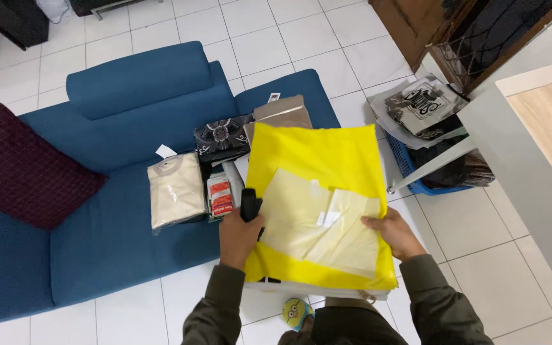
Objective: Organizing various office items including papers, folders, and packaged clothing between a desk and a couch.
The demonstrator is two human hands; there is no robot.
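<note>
Before you stretches a blue sofa (97, 217) with a dark red cushion (20, 166) at its left end, and on its seat lie a folded cream shirt in clear wrap (175, 190), a dark patterned packet (222, 137) and a brown packet (281, 112), while a blue basket (410, 167) of wrapped garments stands on the tiled floor to the right. You hold a big yellow mailing bag (317, 160) over the sofa's front edge, with a pale folded garment in clear wrap (317, 223) lying on top of it. Your left hand (239, 237) grips the bag's left edge together with a small black device (249, 204), and your right hand (394, 233) clasps the right edge, thumb pressed on the pale wrap.
</note>
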